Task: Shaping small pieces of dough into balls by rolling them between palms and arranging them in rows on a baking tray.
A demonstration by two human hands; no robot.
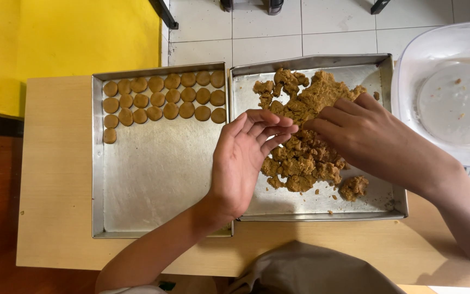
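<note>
the crumbly dough heap [305,136] is pinched by the right hand [363,133]; the left hand [243,158] is held open, empty. crumbs could be scattered past the tray rim [322,216] if too much is pulled.

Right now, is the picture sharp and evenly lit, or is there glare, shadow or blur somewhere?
Head view: mostly sharp, with soft, even light; the left tray has a dull sheen on its bare metal but no hard glare; the left hand casts only a faint shadow; the white plastic container looks bright and slightly washed out at the frame edge.
</note>
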